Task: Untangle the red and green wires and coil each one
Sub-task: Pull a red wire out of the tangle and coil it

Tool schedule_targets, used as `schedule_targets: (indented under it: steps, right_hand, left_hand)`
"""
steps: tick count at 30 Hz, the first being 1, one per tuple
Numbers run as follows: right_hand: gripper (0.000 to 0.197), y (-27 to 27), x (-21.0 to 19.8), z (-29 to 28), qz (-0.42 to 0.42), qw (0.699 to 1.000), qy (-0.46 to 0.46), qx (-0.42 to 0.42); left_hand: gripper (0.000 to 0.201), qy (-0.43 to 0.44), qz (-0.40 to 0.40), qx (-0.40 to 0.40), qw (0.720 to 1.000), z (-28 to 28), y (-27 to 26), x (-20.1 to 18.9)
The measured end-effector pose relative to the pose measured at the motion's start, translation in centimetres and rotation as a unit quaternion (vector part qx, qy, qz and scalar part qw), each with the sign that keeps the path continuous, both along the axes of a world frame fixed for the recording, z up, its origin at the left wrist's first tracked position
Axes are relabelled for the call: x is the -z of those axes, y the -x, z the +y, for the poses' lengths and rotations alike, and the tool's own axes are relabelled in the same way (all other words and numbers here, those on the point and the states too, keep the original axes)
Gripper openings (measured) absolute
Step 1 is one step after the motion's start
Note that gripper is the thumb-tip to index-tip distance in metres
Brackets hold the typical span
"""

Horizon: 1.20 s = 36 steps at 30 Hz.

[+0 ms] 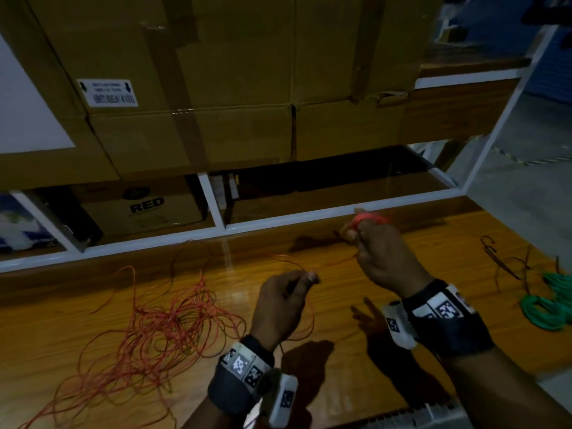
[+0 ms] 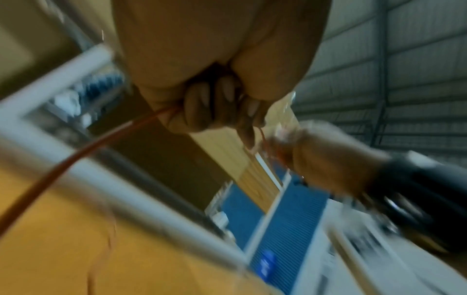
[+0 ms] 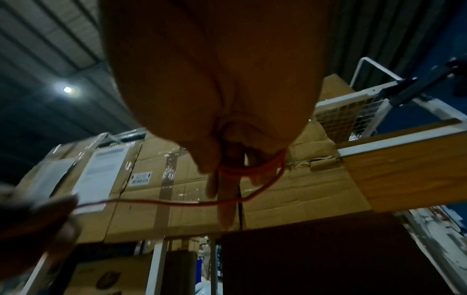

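A loose tangle of red wire (image 1: pixel 164 323) lies on the wooden table (image 1: pixel 340 335) at the left. My left hand (image 1: pixel 297 283) is raised over the table's middle and pinches a strand of that wire (image 2: pixel 101 143) between thumb and curled fingers. My right hand (image 1: pixel 359 230) is held higher and farther back, with several turns of red wire (image 3: pixel 252 169) wound round its fingers. A single strand (image 3: pixel 156 202) runs between the two hands. The green wire (image 1: pixel 548 305) lies coiled on the table at the far right edge.
Dark thin wire pieces (image 1: pixel 507 261) lie on the table beside the green coil. Behind the table stands a white-framed shelf (image 1: pixel 216 209) with stacked cardboard boxes (image 1: pixel 216 72) above and a box marked RED (image 1: pixel 145 209) below. Grey floor shows at the right.
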State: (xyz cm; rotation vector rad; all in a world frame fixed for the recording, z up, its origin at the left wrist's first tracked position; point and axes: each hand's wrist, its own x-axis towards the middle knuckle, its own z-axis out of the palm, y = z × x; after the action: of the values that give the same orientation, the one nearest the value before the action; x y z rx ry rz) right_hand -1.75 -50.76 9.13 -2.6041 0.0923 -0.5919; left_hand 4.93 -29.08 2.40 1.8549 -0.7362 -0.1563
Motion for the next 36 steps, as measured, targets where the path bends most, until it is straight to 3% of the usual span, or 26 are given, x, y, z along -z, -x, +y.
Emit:
schedule_targets:
  steps: [2, 4, 7, 10, 12, 16, 19, 23, 25, 29, 31, 33, 34, 36]
  right_hand:
    - [0.011, 0.1, 1.3, -0.1, 0.091, 0.994, 0.010, -0.054]
    - [0.026, 0.5, 1.6, 0.2, 0.155, 0.983, -0.014, -0.100]
    - [0.039, 1.4, 1.2, 2.1, 0.221, 0.956, -0.108, -0.160]
    - [0.034, 1.8, 0.9, 3.7, 0.265, 0.929, -0.174, -0.193]
    - [0.028, 1.8, 0.9, 4.6, 0.273, 0.912, -0.219, -0.214]
    - [0.024, 2.1, 0.6, 5.4, 0.235, 0.863, -0.362, -0.262]
    - [0.027, 2.3, -0.3, 5.4, 0.187, 0.787, -0.508, -0.297]
    - [0.025, 2.3, -1.5, 5.9, 0.125, 0.687, -0.637, -0.326]
    - [0.025, 2.4, -2.6, 6.4, 0.071, 0.647, -0.694, -0.308]
    - [0.029, 2.0, -4.2, 6.7, -0.034, 0.604, -0.765, -0.220]
    - [0.028, 1.7, -4.6, 5.9, -0.089, 0.602, -0.771, -0.188]
    - [0.026, 1.3, -4.9, 4.4, -0.152, 0.628, -0.748, -0.152]
    - [0.026, 1.2, -5.1, 3.6, -0.178, 0.655, -0.722, -0.135]
    - [0.029, 0.9, -4.8, 2.1, -0.205, 0.763, -0.609, -0.063]
  left_hand:
    - [0.027, -0.008, -0.050, -0.018, 0.999, 1.0, -1.0, -1.4]
    - [0.026, -0.009, -0.091, -0.017, 0.996, 1.9, -1.8, -2.8]
    - [0.035, -0.018, -0.134, -0.025, 0.990, 2.6, -3.1, -3.9]
    - [0.045, -0.022, -0.154, -0.016, 0.988, 2.3, -3.9, -4.9]
    - [0.040, -0.007, -0.157, 0.010, 0.987, 1.4, -3.8, -5.6]
    - [0.022, 0.023, -0.121, 0.056, 0.991, -0.4, -5.0, -6.3]
    - [0.020, 0.048, -0.064, 0.076, 0.994, -1.6, -6.2, -6.6]
    - [0.022, 0.090, -0.011, 0.122, 0.988, -3.2, -5.5, -6.4]
    - [0.022, 0.093, 0.004, 0.159, 0.983, -3.7, -4.4, -5.7]
    - [0.038, 0.080, 0.047, 0.151, 0.984, -4.5, -0.8, -2.6]
    - [0.038, 0.087, 0.087, 0.159, 0.980, -4.5, 1.1, -0.8]
    - [0.036, 0.076, 0.123, 0.160, 0.977, -4.1, 2.3, 0.9]
    - [0.037, 0.066, 0.130, 0.157, 0.977, -3.7, 2.5, 1.7]
    - [0.038, 0.044, 0.117, 0.151, 0.981, -2.7, 2.7, 2.6]
